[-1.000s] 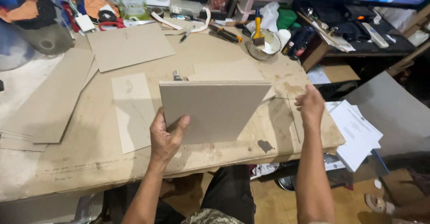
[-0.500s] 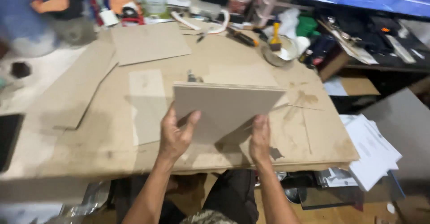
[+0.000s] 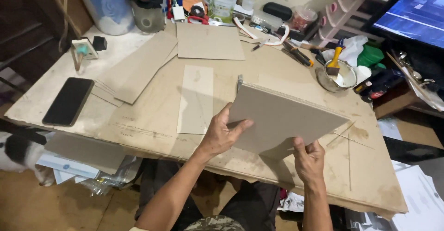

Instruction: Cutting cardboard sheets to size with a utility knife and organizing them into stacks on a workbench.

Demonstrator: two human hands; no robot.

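1. Far left, a black phone (image 3: 68,101) lies face up on the pale end of the table (image 3: 152,134), with a small white gadget (image 3: 82,49) standing just behind it.
2. Next over, a few long cardboard strips (image 3: 134,69) are fanned out flat, and a narrow pale cardboard rectangle (image 3: 196,99) lies by itself closer to the middle. A squarish cardboard sheet (image 3: 209,41) lies further back.
3. Along the back edge there's a blue-and-white drum (image 3: 110,4) and a pile of clutter that's too jumbled to sort out.
4. The left hand (image 3: 221,134) has its fingers closed on the left edge of a grey cardboard panel (image 3: 282,118), thumb on top, the rest tucked under.
5. That panel is held above the table's front edge, tilted, far edge higher than the near one. A small metal bit pokes up right behind its back left corner, can't tell what it is.
6. The right hand (image 3: 309,159) pinches the panel's near edge from below, fingers closed on it, thumb up on the face.
7. Over to the right, a metal bowl of white stuff (image 3: 337,77) holds a yellow-handled brush (image 3: 335,57), with black pliers (image 3: 296,53) lying just to its left.
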